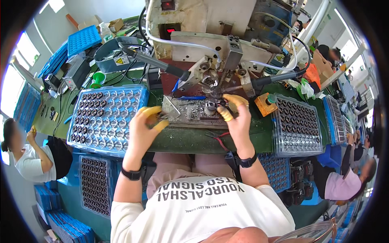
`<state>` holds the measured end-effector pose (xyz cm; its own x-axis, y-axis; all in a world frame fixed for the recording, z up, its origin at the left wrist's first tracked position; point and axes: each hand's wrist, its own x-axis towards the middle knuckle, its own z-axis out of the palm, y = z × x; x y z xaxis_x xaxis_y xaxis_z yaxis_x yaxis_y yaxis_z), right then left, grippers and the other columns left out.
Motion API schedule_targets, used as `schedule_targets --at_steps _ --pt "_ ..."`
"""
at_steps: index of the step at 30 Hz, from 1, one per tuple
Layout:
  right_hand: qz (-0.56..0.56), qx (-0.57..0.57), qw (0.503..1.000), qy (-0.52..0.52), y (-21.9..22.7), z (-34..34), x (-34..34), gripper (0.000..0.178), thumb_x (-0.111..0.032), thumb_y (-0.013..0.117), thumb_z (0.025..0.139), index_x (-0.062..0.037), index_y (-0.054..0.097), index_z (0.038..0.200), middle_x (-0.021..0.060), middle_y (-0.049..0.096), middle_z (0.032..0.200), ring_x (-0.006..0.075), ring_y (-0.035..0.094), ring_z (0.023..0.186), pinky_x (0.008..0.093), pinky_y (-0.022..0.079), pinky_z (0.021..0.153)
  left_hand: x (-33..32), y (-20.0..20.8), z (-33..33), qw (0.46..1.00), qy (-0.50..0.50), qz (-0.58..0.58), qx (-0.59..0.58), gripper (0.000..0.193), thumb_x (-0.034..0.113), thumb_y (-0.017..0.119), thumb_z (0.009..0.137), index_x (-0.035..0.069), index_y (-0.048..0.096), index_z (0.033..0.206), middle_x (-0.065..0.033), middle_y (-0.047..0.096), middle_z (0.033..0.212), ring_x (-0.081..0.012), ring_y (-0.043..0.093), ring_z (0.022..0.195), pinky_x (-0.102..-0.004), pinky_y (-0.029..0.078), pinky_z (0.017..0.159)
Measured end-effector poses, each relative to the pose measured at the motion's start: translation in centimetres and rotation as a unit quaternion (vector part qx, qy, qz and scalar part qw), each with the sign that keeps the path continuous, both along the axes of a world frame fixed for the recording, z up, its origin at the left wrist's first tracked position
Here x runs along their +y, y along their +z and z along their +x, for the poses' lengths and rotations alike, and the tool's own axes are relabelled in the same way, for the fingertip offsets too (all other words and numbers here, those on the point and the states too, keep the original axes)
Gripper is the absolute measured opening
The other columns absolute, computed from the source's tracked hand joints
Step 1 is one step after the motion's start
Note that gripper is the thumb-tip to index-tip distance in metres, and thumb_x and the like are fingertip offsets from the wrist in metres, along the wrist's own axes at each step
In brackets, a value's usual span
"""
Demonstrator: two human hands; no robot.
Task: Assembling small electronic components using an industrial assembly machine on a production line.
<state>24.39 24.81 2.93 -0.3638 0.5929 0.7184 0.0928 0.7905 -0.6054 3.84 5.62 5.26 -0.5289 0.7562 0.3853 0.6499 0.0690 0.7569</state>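
My left hand (146, 129), with yellow finger covers, is in front of the machine's base, left of the middle. Its thumb and fingers are bent round a small dark, metallic piece (162, 116), too blurred to name. My right hand (238, 115), also with yellow finger covers, reaches to the right side of a round metal holder (210, 106) on the machine's base. Something dark shows between its thumb and forefinger, and I cannot make out what it is. The base plate (184, 111) is strewn with metal scraps, and a blue tool (192, 98) lies across it.
A blue tray (139, 95) of dark round parts lies left, another tray (298, 152) right. Red-handled pliers (220, 141) rest at the bench front. Two black-handled tools (170, 69) (275, 78) flank the machine's head. An orange block (265, 106) stands right. Other people sit on both sides.
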Motion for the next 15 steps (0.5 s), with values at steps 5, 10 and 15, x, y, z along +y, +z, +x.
schedule_targets --at_steps 5,10,15 --pt "-0.05 0.016 0.996 -0.068 -1.4 4.4 -0.3 0.037 -0.017 0.079 0.077 -0.0035 0.065 0.108 0.0115 0.063 0.106 0.0266 0.057 0.102 0.0351 0.043 0.091 7.2 1.0 4.0 0.991 -0.112 0.061 0.037 0.039 0.014 0.082 0.069 0.002 0.069 0.104 -0.01 0.064 0.094 -0.0221 0.062 0.079 -0.03 0.051 0.073" --pt "-0.073 -0.012 0.988 -0.132 -2.3 8.8 -1.3 0.036 -0.018 0.078 0.08 -0.0032 0.065 0.11 0.011 0.061 0.11 0.0264 0.055 0.106 0.0359 0.041 0.095 10.4 -1.0 4.4 0.988 -0.122 0.053 0.081 0.042 0.018 0.083 0.068 0.0 0.068 0.103 -0.0121 0.064 0.094 -0.024 0.062 0.077 -0.0313 0.051 0.071" --pt "-0.093 -0.02 0.983 -0.155 -3.7 10.6 -0.8 0.036 -0.017 0.077 0.08 -0.0026 0.064 0.11 0.0108 0.061 0.111 0.0256 0.055 0.106 0.0356 0.042 0.095 10.9 -0.4 4.0 0.986 -0.164 0.0 0.034 0.043 0.018 0.083 0.068 -0.001 0.066 0.102 -0.0129 0.063 0.091 -0.0261 0.062 0.075 -0.0333 0.051 0.07"
